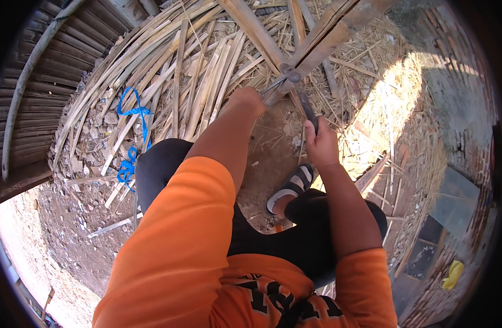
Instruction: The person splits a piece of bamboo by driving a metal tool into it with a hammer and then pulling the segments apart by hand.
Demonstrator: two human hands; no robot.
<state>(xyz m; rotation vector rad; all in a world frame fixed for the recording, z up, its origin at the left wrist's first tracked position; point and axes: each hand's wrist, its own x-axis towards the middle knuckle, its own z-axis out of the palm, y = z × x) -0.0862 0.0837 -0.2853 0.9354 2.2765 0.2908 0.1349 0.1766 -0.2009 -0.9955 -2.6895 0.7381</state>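
My right hand (320, 143) is closed around the dark handle of a tool (307, 109) whose head meets the joint (291, 74) where two bamboo poles (322, 30) cross. My left hand (245, 98) is closed just left of that joint, gripping a thin wire (273, 87) that runs to it. Both arms wear orange sleeves. I crouch over the joint in dark trousers, with a black-and-white sandal (289, 188) below it.
A heap of split bamboo strips (196, 76) lies on the dirt to the left, with a blue cord (132, 136) across it. Curved bamboo slats (38, 71) line the far left. A brick wall (453, 71) rises on the right, with a yellow object (452, 275) at its foot.
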